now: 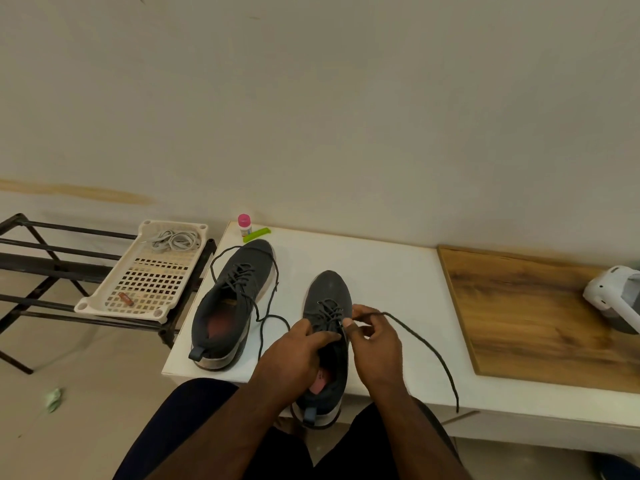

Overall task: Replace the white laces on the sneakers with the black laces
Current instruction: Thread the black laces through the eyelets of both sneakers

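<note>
right hand (375, 344) pinching black lace (426, 344)

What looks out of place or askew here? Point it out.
A crumpled green scrap lies on the floor, left of the table. The left sneaker's black lace trails loose and untied. The near sneaker overhangs the table's front edge.

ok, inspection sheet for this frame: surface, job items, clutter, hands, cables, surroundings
Surface: white table, wooden board on its right part.
Job's things: left sneaker black-laced, ends loose; right sneaker part-laced; white laces in tray.
Clutter: pink-capped bottle, green stick, white device.
Grippers: left hand grips right sneaker; right hand pinches black lace.
Cables: nothing seen.
Surroundings: black rack under tray, plain wall.
</note>
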